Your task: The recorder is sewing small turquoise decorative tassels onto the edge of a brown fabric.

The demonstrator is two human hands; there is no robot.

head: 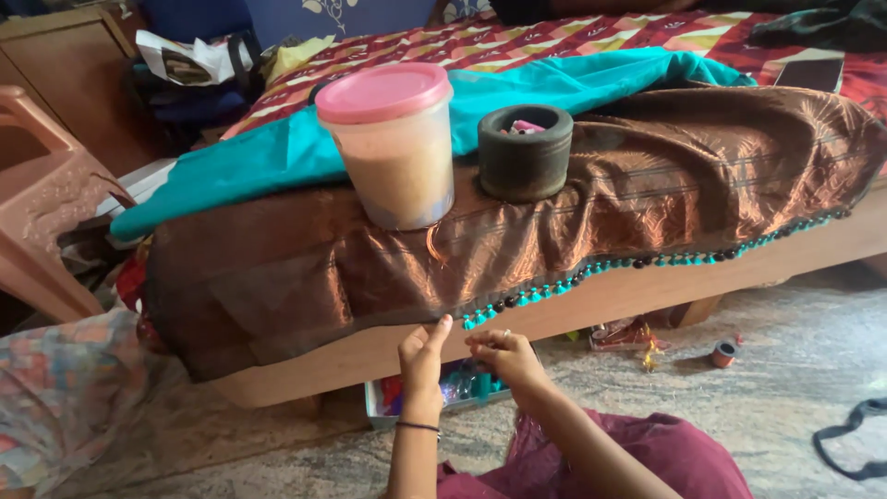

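A brown shiny cloth (573, 212) hangs over the bed's edge, its lower hem trimmed with teal and dark bead tassels (591, 270). My left hand (423, 356) is raised just below the hem's left end, fingers loosely curled, fingertip touching the cloth edge. My right hand (504, 356) sits beside it, fingers pinched together on something small near the last tassel; a ring shows on one finger. What it pinches is too small to tell. A small open box (462, 388) with teal beads lies on the floor under both hands.
On the bed stand a pink-lidded plastic tub (393, 148) and a dark round holder (525, 152), on a teal cloth (517, 92). A pink plastic chair (42, 203) stands left. A small spool (723, 353) and a dark strap (855, 439) lie on the floor right.
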